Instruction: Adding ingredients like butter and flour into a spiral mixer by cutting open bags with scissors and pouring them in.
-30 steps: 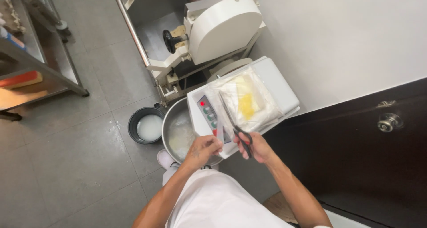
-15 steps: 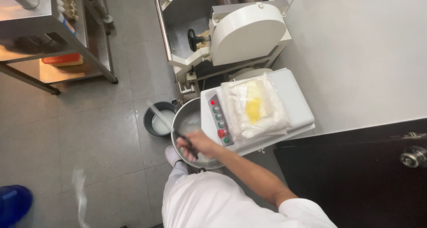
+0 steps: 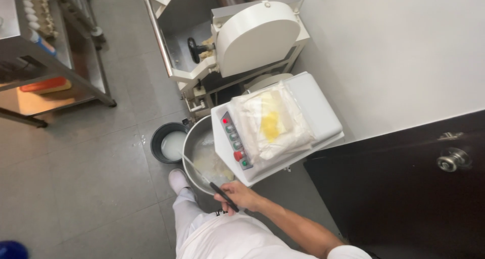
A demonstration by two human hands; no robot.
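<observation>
Head view, right hand (image 3: 241, 195) gripping black-handled knife (image 3: 209, 182) — blade over mixer bowl (image 3: 191, 148)

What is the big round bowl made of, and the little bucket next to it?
The mixing bowl looks like metal, likely steel: grey, smooth, with a dull shine on its rim. The small bucket seems to be dark plastic, matte with a thick rim, though that is less sure. The right hand holds a black-handled knife over the bowl.
</observation>
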